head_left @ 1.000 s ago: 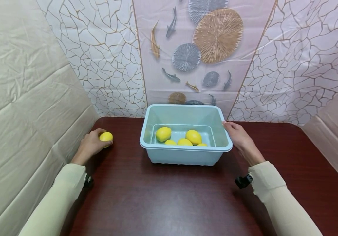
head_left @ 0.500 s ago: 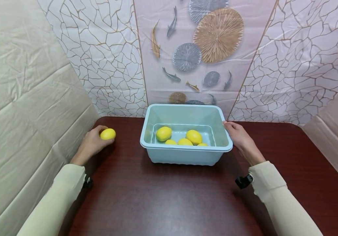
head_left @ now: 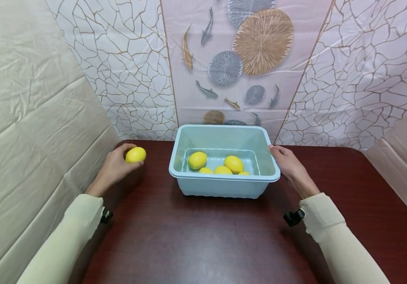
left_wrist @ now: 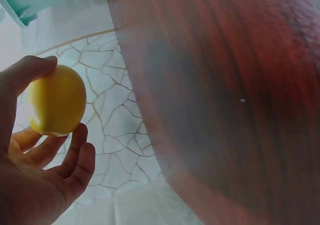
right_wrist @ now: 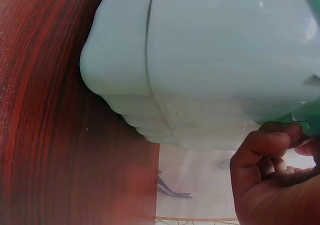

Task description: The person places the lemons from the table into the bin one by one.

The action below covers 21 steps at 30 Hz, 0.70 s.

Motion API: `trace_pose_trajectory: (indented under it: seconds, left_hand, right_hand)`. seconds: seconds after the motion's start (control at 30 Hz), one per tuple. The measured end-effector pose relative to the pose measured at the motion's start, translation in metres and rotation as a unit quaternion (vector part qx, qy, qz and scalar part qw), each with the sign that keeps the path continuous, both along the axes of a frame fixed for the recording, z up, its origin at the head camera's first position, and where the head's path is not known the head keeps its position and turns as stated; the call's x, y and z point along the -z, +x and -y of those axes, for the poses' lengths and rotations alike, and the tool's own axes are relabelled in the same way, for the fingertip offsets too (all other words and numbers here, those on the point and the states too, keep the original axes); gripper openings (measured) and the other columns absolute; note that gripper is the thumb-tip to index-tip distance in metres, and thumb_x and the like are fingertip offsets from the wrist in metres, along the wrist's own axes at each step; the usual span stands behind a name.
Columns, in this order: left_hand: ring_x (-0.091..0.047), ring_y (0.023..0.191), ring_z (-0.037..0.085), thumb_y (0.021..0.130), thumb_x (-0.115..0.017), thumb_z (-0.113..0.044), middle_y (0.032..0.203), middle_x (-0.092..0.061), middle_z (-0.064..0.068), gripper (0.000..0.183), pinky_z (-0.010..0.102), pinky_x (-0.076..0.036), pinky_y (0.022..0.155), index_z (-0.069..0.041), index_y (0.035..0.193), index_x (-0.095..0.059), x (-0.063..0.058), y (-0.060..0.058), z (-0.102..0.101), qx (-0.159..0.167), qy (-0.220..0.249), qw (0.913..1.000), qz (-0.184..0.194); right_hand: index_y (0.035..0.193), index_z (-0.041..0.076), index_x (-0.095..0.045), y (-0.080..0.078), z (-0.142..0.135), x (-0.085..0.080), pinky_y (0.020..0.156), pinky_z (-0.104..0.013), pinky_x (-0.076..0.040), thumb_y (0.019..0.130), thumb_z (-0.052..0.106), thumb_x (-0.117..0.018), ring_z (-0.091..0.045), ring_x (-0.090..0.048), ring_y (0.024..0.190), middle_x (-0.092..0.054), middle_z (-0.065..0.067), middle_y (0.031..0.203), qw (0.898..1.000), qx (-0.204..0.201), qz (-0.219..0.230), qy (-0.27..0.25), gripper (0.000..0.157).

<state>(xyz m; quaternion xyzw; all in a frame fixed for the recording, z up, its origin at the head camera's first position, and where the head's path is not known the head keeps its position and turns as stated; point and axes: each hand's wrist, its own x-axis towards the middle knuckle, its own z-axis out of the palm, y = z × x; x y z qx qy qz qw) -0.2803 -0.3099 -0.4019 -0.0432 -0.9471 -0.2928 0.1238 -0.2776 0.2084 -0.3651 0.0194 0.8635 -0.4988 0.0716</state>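
A yellow lemon (head_left: 136, 155) is pinched between the thumb and fingers of my left hand (head_left: 115, 165), over the table's far left part. The left wrist view shows the same lemon (left_wrist: 59, 101) between thumb and fingertips, lifted off the table. A pale blue plastic basin (head_left: 221, 186) stands at the table's back middle with several lemons (head_left: 233, 164) inside; its front wall partly hides some of them. My right hand (head_left: 288, 165) grips the basin's right rim. In the right wrist view, curled fingers of the right hand (right_wrist: 277, 170) hold the rim beside the basin's outer wall (right_wrist: 210, 65).
The dark red wooden table (head_left: 203, 240) reaches back to a patterned cloth (head_left: 137, 71) behind the basin. A beige cloth wall (head_left: 33, 150) runs close along the left arm. Another cloth wall (head_left: 406, 154) borders the right side.
My left hand has raised the lemon and shifted it slightly right and away from me. The right hand keeps its hold on the rim, and the basin stays in place.
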Motion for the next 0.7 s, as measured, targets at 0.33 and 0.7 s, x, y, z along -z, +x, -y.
trace_pose_trajectory:
  seconds: [0.33, 0.7]
  left_hand:
    - [-0.057, 0.095, 0.028, 0.082, -0.081, -0.031, 0.122, -0.062, 0.010, 0.061, 0.043, -0.045, 0.079, -0.012, 0.134, -0.056, -0.018, 0.001, -0.015, 0.040, 0.013, 0.9989, -0.021]
    - [-0.058, 0.091, 0.026, 0.085, -0.079, -0.035, 0.116, -0.065, 0.011, 0.058, 0.040, -0.044, 0.076, -0.011, 0.133, -0.057, -0.033, 0.004, -0.024, 0.070, 0.011, 0.9968, -0.037]
  right_hand:
    - [0.142, 0.001, -0.046, 0.000, 0.000, 0.002, 0.072, -0.025, -0.052, 0.106, 0.049, -0.030, -0.020, -0.061, 0.095, -0.057, -0.023, 0.125, 1.000, -0.002, -0.011, 0.004, 0.063]
    - [0.146, 0.001, -0.042, -0.001, 0.000, 0.000, 0.074, -0.024, -0.051, 0.106, 0.051, -0.029, -0.025, -0.060, 0.103, -0.056, -0.023, 0.129, 1.000, 0.000, -0.007, 0.003, 0.066]
